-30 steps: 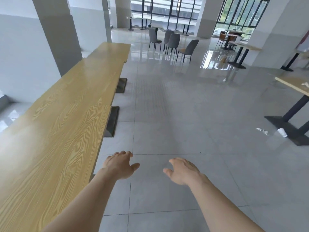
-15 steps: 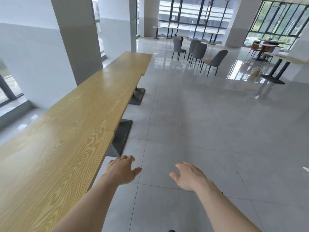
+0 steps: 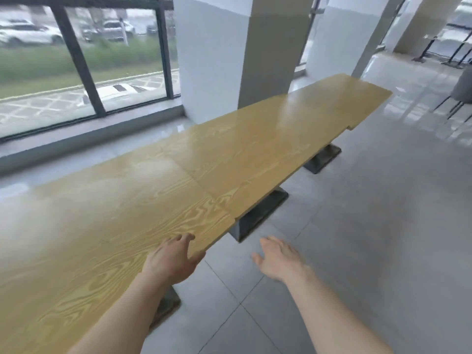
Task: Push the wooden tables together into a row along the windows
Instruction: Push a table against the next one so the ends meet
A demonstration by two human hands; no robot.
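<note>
Head view: wooden tables (image 3: 229, 159) joined in row along windows (image 3: 84, 60), edges slightly stepped; my left hand (image 3: 171, 261) open over tabletop edge, right hand (image 3: 278, 259) open, empty.

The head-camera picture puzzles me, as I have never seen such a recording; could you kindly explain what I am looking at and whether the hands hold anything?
No machine is involved: a person wears a wide-angle camera on the head, so you look forward and down along their own bare arms. The left hand is open at the near edge of the nearest wooden table, over its top; whether it presses down I cannot tell. The right hand is open in the air above the grey tiled floor and holds nothing. The wooden tables stand end to end in a row beside the windows and two white pillars, with slight steps where the tops meet. Nothing lies on the tabletops.
</note>
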